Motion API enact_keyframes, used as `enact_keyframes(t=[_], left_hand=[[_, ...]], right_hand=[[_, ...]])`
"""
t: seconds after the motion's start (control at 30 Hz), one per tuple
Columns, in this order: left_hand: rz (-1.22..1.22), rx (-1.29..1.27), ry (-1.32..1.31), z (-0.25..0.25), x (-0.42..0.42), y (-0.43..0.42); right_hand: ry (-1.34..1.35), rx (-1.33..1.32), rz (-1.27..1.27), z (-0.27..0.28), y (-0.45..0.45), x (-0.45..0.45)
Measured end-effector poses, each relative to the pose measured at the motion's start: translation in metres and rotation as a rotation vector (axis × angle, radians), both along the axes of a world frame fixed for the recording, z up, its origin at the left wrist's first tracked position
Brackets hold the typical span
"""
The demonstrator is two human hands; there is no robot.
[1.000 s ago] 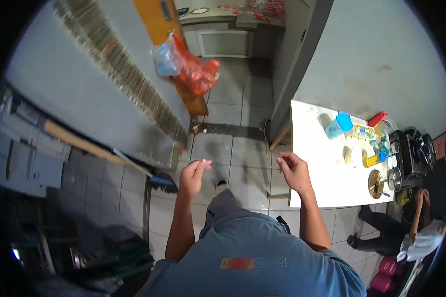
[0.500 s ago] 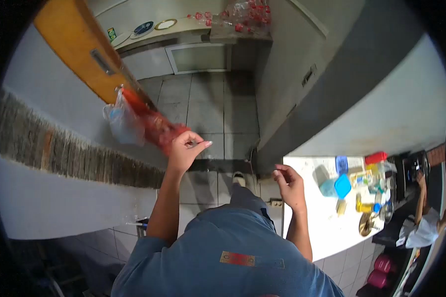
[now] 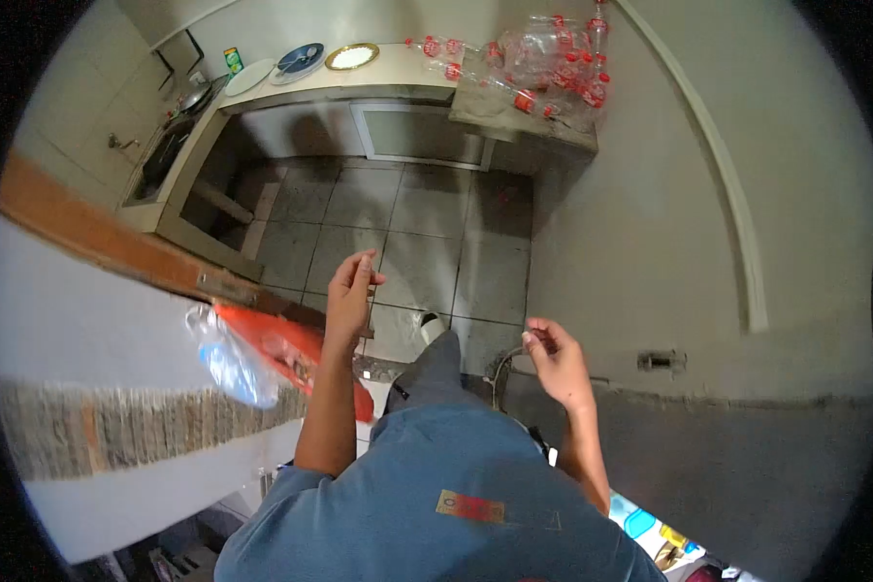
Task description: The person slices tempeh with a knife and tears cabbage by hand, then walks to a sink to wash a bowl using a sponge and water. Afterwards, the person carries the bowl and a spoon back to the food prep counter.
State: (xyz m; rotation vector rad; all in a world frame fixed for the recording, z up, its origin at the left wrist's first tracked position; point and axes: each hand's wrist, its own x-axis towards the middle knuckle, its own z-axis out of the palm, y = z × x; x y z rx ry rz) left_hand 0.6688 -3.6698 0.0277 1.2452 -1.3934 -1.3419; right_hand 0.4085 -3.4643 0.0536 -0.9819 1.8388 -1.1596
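Observation:
My left hand [image 3: 351, 286] is raised in front of me with loosely bent fingers, and nothing shows in it. Lower and to its left, a red plastic bag [image 3: 281, 344] and a clear plastic bag [image 3: 231, 364] hang by the door edge. My right hand [image 3: 556, 361] is held out at waist height, its fingers half curled and apart from the thumb, with nothing visible in it. Neither hand touches anything. The nearest thing to the right hand is the grey wall beside it.
Ahead, a counter [image 3: 388, 82] bears a gold-rimmed plate [image 3: 352, 56], a blue plate [image 3: 301, 60] and a white plate [image 3: 249, 78]. Several plastic bottles with red labels [image 3: 553, 68] lie at its right end. A sink [image 3: 165, 160] is at left. Grey floor tiles [image 3: 359, 199] stretch between.
I have moved forward into the doorway, and the counter and sink show more fully. The white table at right has mostly left view. My left hand's fingers have loosened from a pinch-like pose.

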Motion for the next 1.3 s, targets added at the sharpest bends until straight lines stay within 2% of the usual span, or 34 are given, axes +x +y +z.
enact_keyframes(t=[0.13, 0.27, 0.37, 0.6, 0.67, 0.8, 1.0, 1.07, 1.3], left_hand=[[0.006, 0.020, 0.014, -0.009, -0.023, -0.102], [0.116, 0.061, 0.179, -0.008, -0.021, -0.193], [0.223, -0.030, 0.077, -0.002, -0.007, -0.240], [0.458, 0.138, -0.058, -0.002, 0.043, -0.293], [0.519, 0.039, -0.178, -0.011, 0.053, -0.312], [0.776, -0.104, -0.146, 0.013, 0.034, -0.370], [0.742, 0.126, -0.081, 0.014, 0.034, -0.467], [0.685, 0.191, -0.226, 0.032, 0.029, -0.499], [0.621, 0.110, -0.102, 0.012, 0.047, -0.631]], right_hand=[[0.100, 0.025, -0.027, -0.008, -0.107, -0.029], [0.100, 0.063, 0.108, -0.002, -0.213, -0.047], [0.156, 0.061, 0.212, 0.000, -0.290, -0.050], [0.166, 0.056, 0.458, -0.013, -0.474, -0.022], [0.225, 0.001, 0.563, -0.020, -0.531, -0.015], [0.144, -0.081, 0.668, -0.018, -0.638, -0.003], [0.141, -0.048, 0.717, -0.014, -0.770, -0.023], [0.176, -0.078, 0.733, -0.020, -0.810, -0.031], [0.204, -0.057, 0.648, -0.044, -0.943, -0.009]])
